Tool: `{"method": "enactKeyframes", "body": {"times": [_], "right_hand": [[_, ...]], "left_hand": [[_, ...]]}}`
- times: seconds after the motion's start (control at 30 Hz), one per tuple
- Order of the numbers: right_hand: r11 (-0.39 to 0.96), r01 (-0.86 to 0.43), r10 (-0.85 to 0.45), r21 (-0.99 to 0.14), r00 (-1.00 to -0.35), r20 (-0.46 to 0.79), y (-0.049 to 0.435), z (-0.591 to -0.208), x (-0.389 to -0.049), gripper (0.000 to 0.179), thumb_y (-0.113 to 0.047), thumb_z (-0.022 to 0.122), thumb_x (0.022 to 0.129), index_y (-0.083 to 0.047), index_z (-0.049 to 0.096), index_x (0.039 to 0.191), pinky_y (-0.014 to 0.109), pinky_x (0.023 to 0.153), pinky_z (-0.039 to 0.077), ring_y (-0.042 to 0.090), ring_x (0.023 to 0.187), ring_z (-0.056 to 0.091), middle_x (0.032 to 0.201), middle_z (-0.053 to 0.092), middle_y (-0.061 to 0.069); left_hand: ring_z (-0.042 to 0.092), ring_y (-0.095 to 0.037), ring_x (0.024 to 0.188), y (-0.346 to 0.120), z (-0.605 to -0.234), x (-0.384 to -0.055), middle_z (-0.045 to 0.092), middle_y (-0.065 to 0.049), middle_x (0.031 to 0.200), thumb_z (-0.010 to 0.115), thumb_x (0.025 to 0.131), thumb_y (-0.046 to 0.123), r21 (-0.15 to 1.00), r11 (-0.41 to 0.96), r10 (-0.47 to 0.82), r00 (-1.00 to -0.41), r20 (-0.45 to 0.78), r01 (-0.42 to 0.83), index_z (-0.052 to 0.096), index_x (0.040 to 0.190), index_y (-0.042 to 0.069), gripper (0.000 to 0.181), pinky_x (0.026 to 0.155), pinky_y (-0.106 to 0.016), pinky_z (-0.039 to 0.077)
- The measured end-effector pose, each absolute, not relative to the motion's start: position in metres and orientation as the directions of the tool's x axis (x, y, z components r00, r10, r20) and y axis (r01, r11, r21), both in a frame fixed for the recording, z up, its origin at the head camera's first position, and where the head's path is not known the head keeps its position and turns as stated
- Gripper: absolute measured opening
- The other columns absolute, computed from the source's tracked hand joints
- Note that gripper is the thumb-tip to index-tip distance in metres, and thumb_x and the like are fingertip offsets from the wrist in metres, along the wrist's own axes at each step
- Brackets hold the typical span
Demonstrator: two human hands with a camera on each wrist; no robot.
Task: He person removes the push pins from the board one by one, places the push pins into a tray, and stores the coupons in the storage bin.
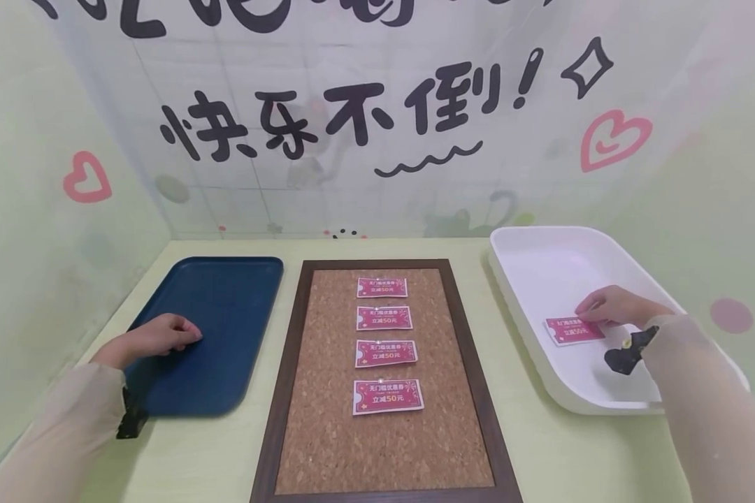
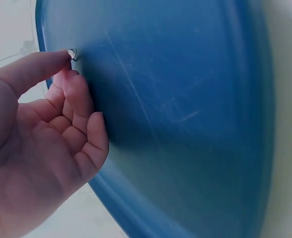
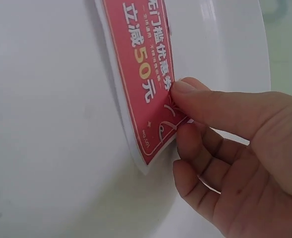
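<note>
My right hand pinches a red and white paper coupon by its right end, thumb on the printed side, over the white tray. In the right wrist view the coupon hangs at a slant, close over the tray's white surface. On the other side my left hand is over the blue tray. Its thumb and forefinger pinch a tiny shiny pushpin, mostly hidden by the fingertips. The remaining left fingers are curled in.
Between the trays lies a dark-framed corkboard. Several matching coupons run down its middle in a column, the lowest coupon nearest me, each with a small bright pin at its top edge. A printed wall stands behind the pale table.
</note>
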State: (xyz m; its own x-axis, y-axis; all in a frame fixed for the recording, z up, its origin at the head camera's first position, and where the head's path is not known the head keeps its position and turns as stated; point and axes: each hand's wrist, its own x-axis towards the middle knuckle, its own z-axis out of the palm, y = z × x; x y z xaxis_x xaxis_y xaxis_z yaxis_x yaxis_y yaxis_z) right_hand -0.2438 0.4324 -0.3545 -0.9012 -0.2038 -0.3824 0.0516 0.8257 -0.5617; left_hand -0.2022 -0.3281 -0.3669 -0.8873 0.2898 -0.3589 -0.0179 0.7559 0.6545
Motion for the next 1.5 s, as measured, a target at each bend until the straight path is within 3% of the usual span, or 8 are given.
{"method": "enactKeyframes", "body": {"times": [0.3,0.7,0.83,1.03,1.37,1.5], "right_hand": [[0.817,0.067,-0.178,-0.573,-0.915,-0.361,0.435,-0.354,-0.243,0.035,-0.015,0.065,0.083,0.012,0.058,0.104,0.026,0.06,0.042,0.014,0.072,0.05,0.081,0.059,0.002],[0.832,0.084,-0.141,-0.549,-0.924,-0.354,0.438,-0.344,-0.241,0.045,-0.024,0.066,0.084,0.011,0.056,0.11,0.031,0.064,0.043,0.02,0.078,0.048,0.085,0.057,0.004],[0.84,0.066,-0.13,-0.538,-0.939,-0.318,0.438,-0.339,-0.237,0.046,-0.026,0.064,0.085,0.011,0.055,0.111,0.031,0.065,0.044,0.022,0.08,0.051,0.089,0.058,0.008],[0.851,-0.066,-0.187,-0.521,-0.965,-0.183,0.417,-0.321,-0.232,0.039,-0.022,0.061,0.088,0.01,0.056,0.111,0.033,0.068,0.045,0.024,0.08,0.056,0.097,0.061,0.018],[0.799,-0.305,-0.36,-0.518,-0.933,-0.007,0.359,-0.294,-0.217,0.024,-0.009,0.062,0.086,0.004,0.061,0.106,0.029,0.067,0.048,0.026,0.075,0.06,0.088,0.064,0.013],[0.775,-0.375,-0.406,-0.508,-0.912,0.055,0.336,-0.288,-0.211,0.021,-0.011,0.064,0.086,0.001,0.064,0.103,0.026,0.067,0.048,0.018,0.073,0.06,0.084,0.064,0.007]], "left_hand": [[0.044,-0.014,0.065,-0.325,-0.363,-0.2,0.046,0.001,0.071,0.048,0.094,0.011,0.651,0.759,0.294,-0.891,-0.345,-0.002,0.057,0.098,-0.011,0.024,0.058,-0.027,0.038],[0.04,-0.012,0.059,-0.324,-0.363,-0.199,0.041,0.002,0.063,0.048,0.094,0.011,0.677,0.735,0.299,-0.883,-0.363,-0.029,0.057,0.088,-0.004,0.019,0.054,-0.025,0.034],[0.046,-0.015,0.068,-0.328,-0.36,-0.197,0.05,-0.003,0.075,0.047,0.095,0.015,0.652,0.758,0.28,-0.901,-0.332,-0.004,0.055,0.097,-0.009,0.026,0.061,-0.029,0.04],[0.053,-0.022,0.081,-0.329,-0.348,-0.194,0.056,-0.014,0.097,0.046,0.097,0.018,0.628,0.775,0.284,-0.928,-0.241,0.074,0.051,0.105,-0.011,0.031,0.07,-0.035,0.045],[0.052,-0.024,0.08,-0.293,-0.323,-0.183,0.057,-0.011,0.091,0.051,0.094,0.014,0.604,0.763,0.345,-0.936,-0.076,0.232,0.053,0.1,-0.005,0.02,0.068,-0.028,0.045],[0.052,-0.025,0.077,-0.273,-0.315,-0.175,0.056,-0.01,0.088,0.053,0.094,0.014,0.601,0.751,0.368,-0.929,-0.034,0.275,0.054,0.099,-0.003,0.018,0.066,-0.029,0.044]]}}
